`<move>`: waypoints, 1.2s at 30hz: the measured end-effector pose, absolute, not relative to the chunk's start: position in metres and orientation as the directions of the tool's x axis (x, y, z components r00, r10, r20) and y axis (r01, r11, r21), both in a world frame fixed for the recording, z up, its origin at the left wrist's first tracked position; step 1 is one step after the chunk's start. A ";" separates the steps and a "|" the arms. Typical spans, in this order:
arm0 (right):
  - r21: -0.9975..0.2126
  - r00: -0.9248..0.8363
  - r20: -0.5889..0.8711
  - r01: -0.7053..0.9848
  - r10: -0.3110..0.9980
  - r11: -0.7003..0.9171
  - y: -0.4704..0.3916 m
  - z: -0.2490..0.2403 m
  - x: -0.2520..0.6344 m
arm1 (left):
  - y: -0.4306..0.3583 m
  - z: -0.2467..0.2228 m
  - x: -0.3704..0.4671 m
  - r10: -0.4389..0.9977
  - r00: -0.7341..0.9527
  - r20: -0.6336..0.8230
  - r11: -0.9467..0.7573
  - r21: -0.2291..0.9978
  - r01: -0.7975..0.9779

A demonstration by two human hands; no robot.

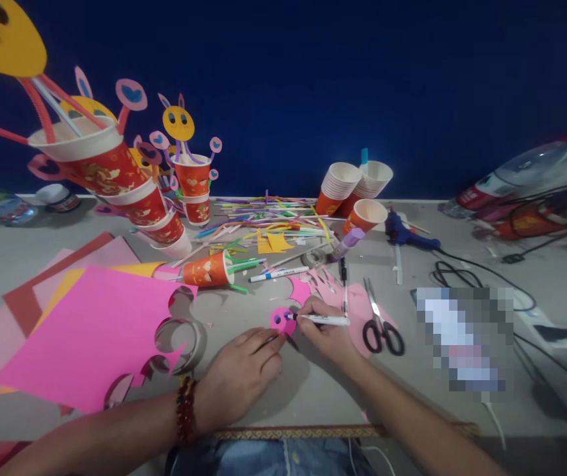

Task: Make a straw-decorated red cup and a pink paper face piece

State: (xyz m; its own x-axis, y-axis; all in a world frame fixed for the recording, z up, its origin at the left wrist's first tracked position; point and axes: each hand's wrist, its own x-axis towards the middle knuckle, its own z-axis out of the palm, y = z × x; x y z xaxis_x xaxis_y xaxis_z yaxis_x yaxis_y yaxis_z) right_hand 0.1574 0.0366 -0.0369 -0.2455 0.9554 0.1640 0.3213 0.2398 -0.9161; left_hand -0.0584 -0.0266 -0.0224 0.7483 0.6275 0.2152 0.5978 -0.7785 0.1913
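A small pink paper disc (281,328) with two dark purple-blue spots lies on the grey table in front of the body. The fingertips of my left hand (241,370) press on its lower edge; a thin dark object shows partly between those fingers. My right hand (324,330) is closed around a white marker (330,320), whose dark tip touches the disc at its right spot. Behind the disc lies a capped white and blue marker (278,274). Black-handled scissors (382,334) rest on pink paper scraps (357,311) to the right.
Bright pink sheets (90,330) and a tape roll (197,344) lie left. Behind stand decorated cups (193,178), pipe cleaners (264,215) and stacked cups (338,188). A blue glue gun (407,237), cables and a bottle (511,175) are at right; a tipped cup (207,271) lies mid-left.
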 end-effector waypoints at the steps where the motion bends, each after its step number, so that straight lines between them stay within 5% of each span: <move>1: -0.916 -0.242 0.166 0.321 0.956 0.241 0.037 -0.037 0.157 | -0.027 -0.022 -0.058 0.628 0.747 0.219 -0.778 0.189 0.599; 36: -0.932 -0.225 0.170 0.280 0.959 0.231 0.036 -0.035 0.157 | -0.027 -0.022 -0.058 0.641 0.746 0.182 -0.766 0.205 0.609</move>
State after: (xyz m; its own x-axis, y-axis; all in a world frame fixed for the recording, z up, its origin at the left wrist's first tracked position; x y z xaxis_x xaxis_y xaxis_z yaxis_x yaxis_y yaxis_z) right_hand 0.1575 0.0360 -0.0351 -0.2254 0.9593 0.1704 0.2795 0.2312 -0.9319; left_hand -0.0580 -0.0270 -0.0217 0.7457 0.6409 0.1820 0.6086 -0.7665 0.2053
